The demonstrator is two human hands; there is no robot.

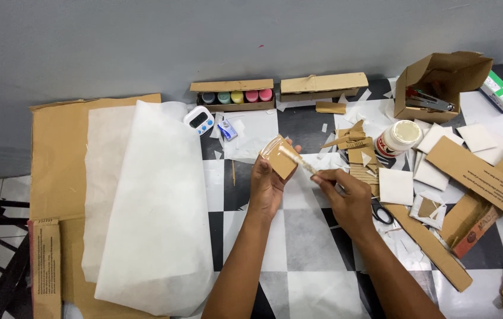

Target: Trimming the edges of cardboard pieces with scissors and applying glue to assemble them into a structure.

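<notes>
The left hand (266, 183) pinches a small cardboard piece (280, 157) — keep it steady and tilted. The right hand (346, 198) grips a glue brush (296, 159); spread thin, even strokes.

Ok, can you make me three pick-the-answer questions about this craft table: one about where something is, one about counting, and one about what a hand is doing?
1. Where is the small white timer?
A. Beside the box of paint pots
B. Inside the open cardboard box
C. Under the scissors

2. How many paint pots show in the box?
A. Two
B. Five
C. Nine

3. What is the left hand doing?
A. Resting flat
B. Holding a cardboard piece
C. Cutting paper

Answers:
1 A, it sits just left of the pots.
2 B, five coloured pots stand in a row.
3 B, its fingers grip the piece while the right hand brushes it with a brush.
</notes>
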